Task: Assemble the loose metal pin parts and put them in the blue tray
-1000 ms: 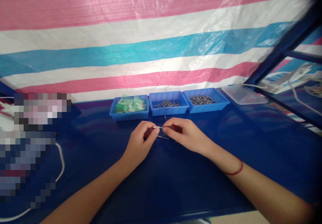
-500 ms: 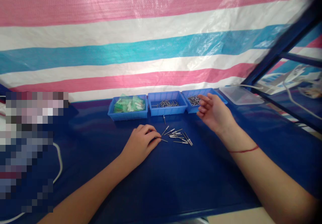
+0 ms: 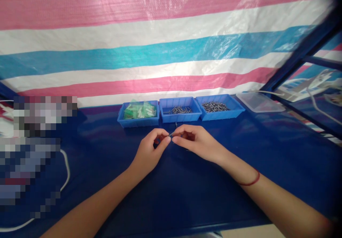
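two bare hands meet fingertip to fingertip low over the dark blue bench (image 3: 187,195). the left hand (image 3: 150,151) curls inward, thumb and forefinger pinched narrow on one end of a thin grey metal pin (image 3: 171,134); the right hand (image 3: 196,143) pinches the other end in the same narrow grip, so the pin sits between them, just above the bench surface. a thin red string bracelet (image 3: 251,181) circles the right wrist. just beyond the hands stand three small blue plastic trays in a row: the left tray (image 3: 138,114) holds green and white packets, the middle tray (image 3: 180,109) and the right tray (image 3: 219,107) hold loose metal pins. a clear plastic lid (image 3: 260,102) lies right of them. a pink, white and blue striped tarpaulin (image 3: 160,45) hangs behind.
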A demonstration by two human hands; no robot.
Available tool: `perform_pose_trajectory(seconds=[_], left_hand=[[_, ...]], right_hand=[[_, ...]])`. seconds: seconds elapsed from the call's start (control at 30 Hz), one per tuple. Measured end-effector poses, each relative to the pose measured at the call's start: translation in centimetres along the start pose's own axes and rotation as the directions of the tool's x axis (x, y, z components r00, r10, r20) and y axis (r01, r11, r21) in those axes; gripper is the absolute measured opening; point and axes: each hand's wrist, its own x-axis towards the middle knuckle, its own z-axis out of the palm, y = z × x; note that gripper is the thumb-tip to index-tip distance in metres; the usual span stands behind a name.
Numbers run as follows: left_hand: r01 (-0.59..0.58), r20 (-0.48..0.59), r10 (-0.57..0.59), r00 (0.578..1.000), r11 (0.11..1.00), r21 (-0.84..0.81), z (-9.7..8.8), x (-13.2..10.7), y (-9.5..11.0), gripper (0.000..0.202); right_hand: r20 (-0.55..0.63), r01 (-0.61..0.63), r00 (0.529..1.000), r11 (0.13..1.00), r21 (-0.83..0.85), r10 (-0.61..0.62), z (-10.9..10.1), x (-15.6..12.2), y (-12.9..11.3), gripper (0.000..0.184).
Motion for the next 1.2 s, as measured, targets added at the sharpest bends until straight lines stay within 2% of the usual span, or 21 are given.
perform_pose_trajectory(seconds=[0.23, 0.5, 0.73, 0.9, 1.0, 1.1, 1.17, 1.2], left_hand=[[-0.009, 0.025, 0.009, 1.000, 1.000, 0.007, 0.2, 0.0, 0.3, 0.009], [-0.028, 0.053, 0.026, 0.998, 0.999, 0.036, 0.2, 0.0, 0.4, 0.012], [-0.074, -0.043, 0.074, 0.996, 0.997, 0.012, 0.1, 0.0, 0.3, 0.008], [-0.103, -0.056, 0.103, 0.993, 0.995, 0.004, 0.1, -0.1, 0.2, 0.009], [-0.100, -0.048, 0.100, 0.994, 0.995, 0.005, 0.0, -0.1, 0.2, 0.009], [-0.070, -0.018, 0.071, 0.997, 0.997, 0.022, 0.1, 0.0, 0.2, 0.015], [-0.065, 0.024, 0.063, 0.998, 0.996, 0.065, 0.1, 0.0, 0.3, 0.021], [-0.081, 0.056, 0.076, 0.996, 0.992, 0.098, 0.1, 0.0, 0.4, 0.023]], right_hand=[[-0.048, 0.049, 0.998, 0.999, 0.010, -0.049, 0.2, -0.1, 0.2, 0.024], [-0.112, 0.124, 0.984, 0.983, -0.133, -0.139, 0.4, -0.3, -0.1, 0.014], [-0.070, 0.161, 0.982, 0.971, -0.179, -0.175, 0.1, -0.1, 0.2, 0.010], [0.016, 0.191, 0.981, 0.968, -0.163, -0.191, 0.1, -0.1, 0.1, 0.014], [0.022, 0.182, 0.983, 0.975, -0.125, -0.180, 0.3, 0.0, 0.1, 0.021], [-0.071, 0.121, 0.990, 0.993, -0.006, -0.122, 0.2, 0.3, 0.4, 0.028], [-0.203, 0.068, 0.978, 0.991, 0.117, -0.043, -0.6, 0.7, 0.8, 0.028], [-0.287, 0.046, 0.958, 0.980, 0.194, 0.012, -1.2, 0.9, 1.0, 0.027]])
